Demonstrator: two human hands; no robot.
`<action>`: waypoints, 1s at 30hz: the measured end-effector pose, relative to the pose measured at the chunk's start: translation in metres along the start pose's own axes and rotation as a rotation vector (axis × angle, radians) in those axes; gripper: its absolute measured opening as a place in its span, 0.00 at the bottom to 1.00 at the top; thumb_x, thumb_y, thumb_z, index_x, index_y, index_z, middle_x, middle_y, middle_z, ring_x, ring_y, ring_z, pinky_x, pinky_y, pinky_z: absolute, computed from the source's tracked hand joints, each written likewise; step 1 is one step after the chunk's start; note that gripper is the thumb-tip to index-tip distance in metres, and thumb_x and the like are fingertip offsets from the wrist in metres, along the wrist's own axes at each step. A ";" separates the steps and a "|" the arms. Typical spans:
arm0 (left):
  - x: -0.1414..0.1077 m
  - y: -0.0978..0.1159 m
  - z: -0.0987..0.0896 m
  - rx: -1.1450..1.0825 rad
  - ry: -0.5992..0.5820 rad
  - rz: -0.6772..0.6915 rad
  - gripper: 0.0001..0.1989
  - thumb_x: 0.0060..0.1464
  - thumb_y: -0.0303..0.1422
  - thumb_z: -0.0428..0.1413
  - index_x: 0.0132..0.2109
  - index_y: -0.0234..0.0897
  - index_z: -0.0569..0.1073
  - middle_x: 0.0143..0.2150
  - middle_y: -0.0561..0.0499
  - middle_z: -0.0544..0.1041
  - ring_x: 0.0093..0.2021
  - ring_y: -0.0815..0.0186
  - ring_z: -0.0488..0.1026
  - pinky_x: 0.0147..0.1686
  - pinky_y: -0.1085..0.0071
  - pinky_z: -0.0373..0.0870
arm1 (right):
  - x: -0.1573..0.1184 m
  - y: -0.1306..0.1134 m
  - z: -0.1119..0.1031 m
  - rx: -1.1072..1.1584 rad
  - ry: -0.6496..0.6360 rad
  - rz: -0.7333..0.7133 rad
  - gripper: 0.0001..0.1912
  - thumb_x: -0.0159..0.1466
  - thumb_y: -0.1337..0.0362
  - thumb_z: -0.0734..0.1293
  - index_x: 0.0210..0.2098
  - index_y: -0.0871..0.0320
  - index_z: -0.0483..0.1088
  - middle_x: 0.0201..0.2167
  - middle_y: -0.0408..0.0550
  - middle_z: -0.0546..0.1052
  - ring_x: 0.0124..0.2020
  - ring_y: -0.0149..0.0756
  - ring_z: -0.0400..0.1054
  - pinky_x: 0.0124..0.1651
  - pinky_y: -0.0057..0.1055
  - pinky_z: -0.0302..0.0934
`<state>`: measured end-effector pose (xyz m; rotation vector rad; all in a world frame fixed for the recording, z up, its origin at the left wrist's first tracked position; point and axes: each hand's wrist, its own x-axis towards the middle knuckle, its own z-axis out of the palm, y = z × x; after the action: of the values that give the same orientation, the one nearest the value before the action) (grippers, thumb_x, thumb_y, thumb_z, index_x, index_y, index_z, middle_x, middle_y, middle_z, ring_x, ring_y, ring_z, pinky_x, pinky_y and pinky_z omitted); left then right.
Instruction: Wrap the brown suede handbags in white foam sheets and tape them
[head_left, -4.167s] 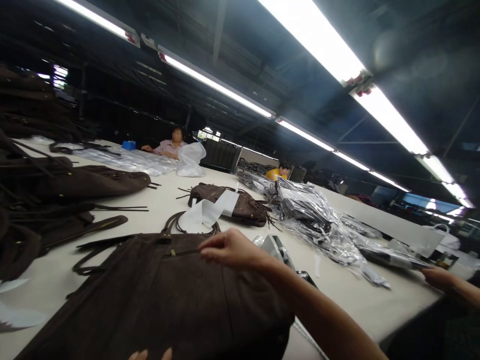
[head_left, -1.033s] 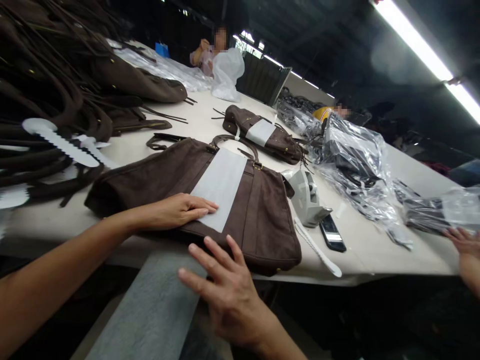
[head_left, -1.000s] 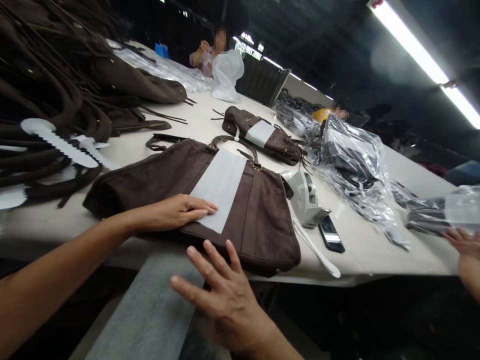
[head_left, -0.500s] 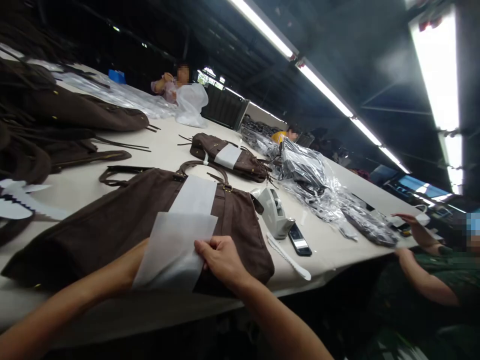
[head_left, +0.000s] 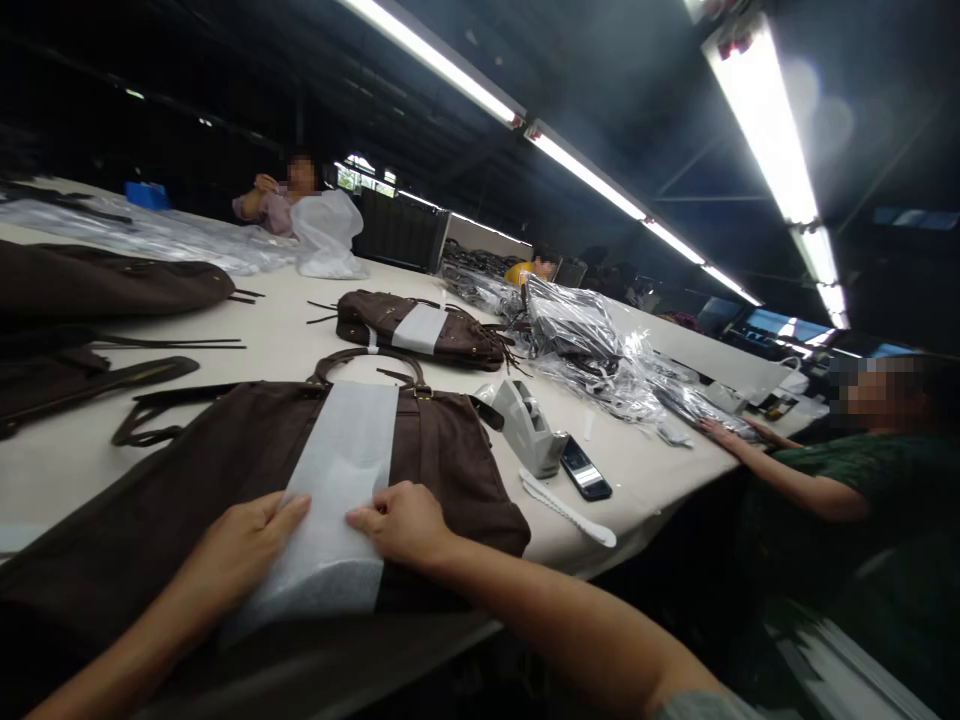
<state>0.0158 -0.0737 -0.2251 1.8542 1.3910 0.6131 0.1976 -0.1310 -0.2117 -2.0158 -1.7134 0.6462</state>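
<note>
On the pale surface (head_left: 645, 460) lies a brown bag (head_left: 247, 460); our left grip (head_left: 244, 545) and right grip (head_left: 409, 525) pinch its white strip (head_left: 341, 455).

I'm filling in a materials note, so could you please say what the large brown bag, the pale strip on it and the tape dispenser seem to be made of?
Large brown bag: perhaps suede or brushed fabric, being matte and soft-looking.
Pale strip: thin paper or plastic film; whitish, faintly see-through near its lower end.
Tape dispenser: likely grey moulded plastic, smooth-faced.

Handbag (head_left: 247, 450) on table (head_left: 645, 480), tape dispenser (head_left: 529, 430) and phone (head_left: 585, 467) rightward, second bag (head_left: 466, 340) behind
</note>
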 end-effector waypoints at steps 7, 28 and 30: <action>-0.012 0.019 0.007 0.389 0.021 -0.035 0.24 0.58 0.46 0.35 0.38 0.39 0.71 0.38 0.41 0.79 0.43 0.51 0.76 0.42 0.62 0.66 | 0.005 -0.004 -0.011 -0.285 -0.066 -0.094 0.21 0.64 0.45 0.63 0.30 0.56 0.76 0.33 0.50 0.80 0.38 0.41 0.73 0.36 0.31 0.58; -0.015 -0.004 0.016 0.400 0.266 0.160 0.26 0.56 0.44 0.38 0.45 0.31 0.72 0.50 0.36 0.74 0.50 0.50 0.68 0.54 0.56 0.65 | 0.007 0.017 0.006 0.541 0.166 0.054 0.13 0.69 0.59 0.60 0.32 0.59 0.69 0.22 0.41 0.70 0.21 0.28 0.67 0.24 0.23 0.59; -0.017 -0.003 0.015 0.347 0.244 0.158 0.26 0.55 0.45 0.39 0.45 0.31 0.72 0.50 0.36 0.75 0.51 0.50 0.69 0.55 0.57 0.65 | 0.021 0.015 0.000 0.666 0.063 0.164 0.10 0.70 0.65 0.54 0.42 0.60 0.66 0.23 0.40 0.69 0.17 0.27 0.66 0.20 0.22 0.59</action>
<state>0.0200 -0.0938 -0.2363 2.2401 1.5982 0.7342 0.2127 -0.1127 -0.2223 -1.6711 -1.0936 1.0317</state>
